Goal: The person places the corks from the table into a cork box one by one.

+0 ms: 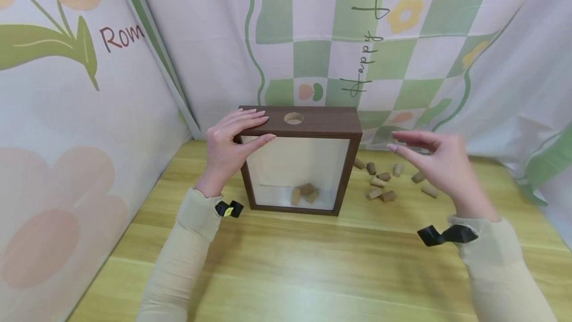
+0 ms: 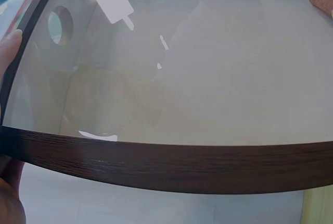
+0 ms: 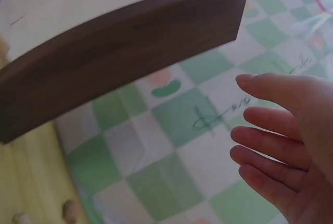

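A dark brown shadow-box frame (image 1: 345,173) with a clear front and a round hole (image 1: 294,119) in its top stands upright on the table. Several corks (image 1: 306,189) lie inside at the bottom. My left hand (image 1: 230,145) grips the frame's top left corner, thumb on the front and fingers across the top. Part of that thumb (image 2: 9,49) shows at the edge of the left wrist view. Off to the frame's right, my right hand (image 1: 440,163) is raised above the table, holding nothing. Its fingers are loosely bent, apart from the thumb in the right wrist view.
Several loose corks (image 1: 383,181) lie scattered on the wood-grain table (image 1: 286,267), right of the frame and below the right hand. A green and white checked curtain (image 1: 313,58) hangs close behind the frame. Another printed cloth (image 1: 58,188) borders the left side.
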Tool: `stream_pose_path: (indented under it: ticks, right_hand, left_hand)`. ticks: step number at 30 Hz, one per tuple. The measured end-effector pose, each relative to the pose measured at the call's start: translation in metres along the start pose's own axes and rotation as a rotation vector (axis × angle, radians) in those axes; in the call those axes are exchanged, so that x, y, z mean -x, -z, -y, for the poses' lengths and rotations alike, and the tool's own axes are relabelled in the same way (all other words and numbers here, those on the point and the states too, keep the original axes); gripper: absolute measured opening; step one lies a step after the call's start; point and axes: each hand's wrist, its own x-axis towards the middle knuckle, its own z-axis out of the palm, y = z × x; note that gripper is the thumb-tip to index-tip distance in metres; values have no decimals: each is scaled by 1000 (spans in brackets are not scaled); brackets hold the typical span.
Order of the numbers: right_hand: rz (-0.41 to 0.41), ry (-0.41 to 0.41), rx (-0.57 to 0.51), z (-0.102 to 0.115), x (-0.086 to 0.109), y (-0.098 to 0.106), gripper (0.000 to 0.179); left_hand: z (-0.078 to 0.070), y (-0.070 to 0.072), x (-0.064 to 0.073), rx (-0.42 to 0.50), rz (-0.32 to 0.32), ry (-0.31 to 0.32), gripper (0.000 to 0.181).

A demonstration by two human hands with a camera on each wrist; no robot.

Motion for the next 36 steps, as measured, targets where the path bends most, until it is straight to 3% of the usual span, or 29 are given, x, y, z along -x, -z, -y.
stream_pose_path:
  ticks: [7, 16, 24, 36]
  right_hand:
    - [75, -35, 76, -47, 11, -8, 48]
    - [175, -62, 33, -105, 25, -31, 48]
    - [257, -92, 26, -128, 36, -45, 56]
    - [220, -23, 29, -148, 40, -56, 44]
  left_hand:
    - [-1, 0, 0, -14, 8, -1, 39]
    - [2, -1, 0, 11, -10, -7, 39]
    - [0, 0, -1, -11, 2, -22, 38]
    - [-1, 1, -1, -14, 11, -13, 38]
